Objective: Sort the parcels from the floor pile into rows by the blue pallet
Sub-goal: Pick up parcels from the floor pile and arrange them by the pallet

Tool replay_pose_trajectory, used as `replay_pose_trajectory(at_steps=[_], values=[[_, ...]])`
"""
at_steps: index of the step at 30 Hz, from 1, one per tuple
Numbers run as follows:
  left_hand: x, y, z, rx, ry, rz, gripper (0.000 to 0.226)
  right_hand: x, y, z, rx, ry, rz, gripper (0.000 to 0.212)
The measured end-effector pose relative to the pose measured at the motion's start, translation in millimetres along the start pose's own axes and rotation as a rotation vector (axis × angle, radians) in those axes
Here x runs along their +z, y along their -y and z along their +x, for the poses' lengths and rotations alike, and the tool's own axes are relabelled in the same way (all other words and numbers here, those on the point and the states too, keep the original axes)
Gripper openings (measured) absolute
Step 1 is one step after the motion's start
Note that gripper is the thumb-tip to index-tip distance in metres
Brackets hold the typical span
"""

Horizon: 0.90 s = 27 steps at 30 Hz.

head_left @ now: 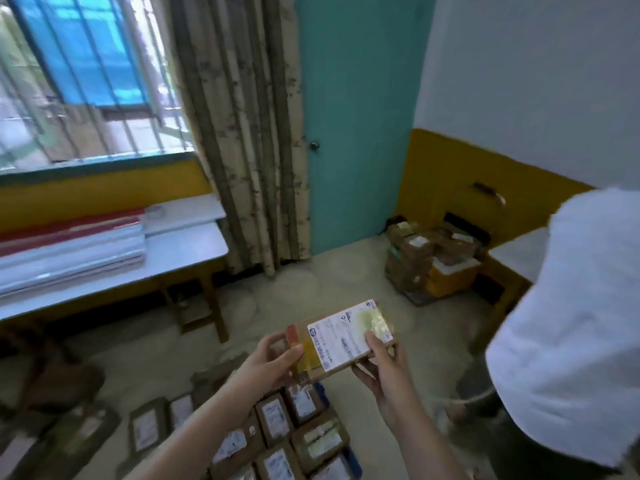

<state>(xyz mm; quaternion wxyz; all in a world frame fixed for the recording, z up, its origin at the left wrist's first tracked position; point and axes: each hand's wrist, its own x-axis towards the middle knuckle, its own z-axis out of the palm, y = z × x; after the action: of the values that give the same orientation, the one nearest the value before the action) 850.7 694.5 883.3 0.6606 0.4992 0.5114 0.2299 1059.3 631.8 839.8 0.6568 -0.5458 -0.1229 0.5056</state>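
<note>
I hold a small brown cardboard parcel [341, 337] with a white shipping label above the floor, at the centre of the view. My left hand [268, 363] grips its left end, thumb on top. My right hand [384, 365] grips its right end, thumb on the label. Below my arms several labelled brown parcels [298, 434] lie flat in rows on the floor. Slivers of the blue pallet [322, 393] show at the right edge of those rows. A pile of brown parcels [429, 258] is stacked in the far corner by the yellow wall.
A person in a white shirt [568, 327] bends over at the right, close to my right arm. A grey table [180, 251] with stacked sheets stands at the left under the window. A teal door [360, 126] and a curtain [242, 133] lie straight ahead.
</note>
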Motion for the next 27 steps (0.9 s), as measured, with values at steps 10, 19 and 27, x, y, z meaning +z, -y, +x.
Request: replay_pose_trajectory(at_steps=[10, 19, 27], values=[[31.4, 46.4, -7.5, -0.034, -0.403, 0.059, 0.031, -27.9, -25.1, 27.6, 0.218, 0.155, -0.162, 0.045], [53.4, 189.8, -3.8, -0.173, -0.379, 0.078, 0.026, -110.6, -118.3, 21.5, 0.261, 0.137, -0.596, 0.021], [88.8, 368.1, 91.1, -0.401, -0.308, 0.111, 0.016, -212.1, -263.5, 130.6, 0.318, 0.074, -0.890, 0.014]])
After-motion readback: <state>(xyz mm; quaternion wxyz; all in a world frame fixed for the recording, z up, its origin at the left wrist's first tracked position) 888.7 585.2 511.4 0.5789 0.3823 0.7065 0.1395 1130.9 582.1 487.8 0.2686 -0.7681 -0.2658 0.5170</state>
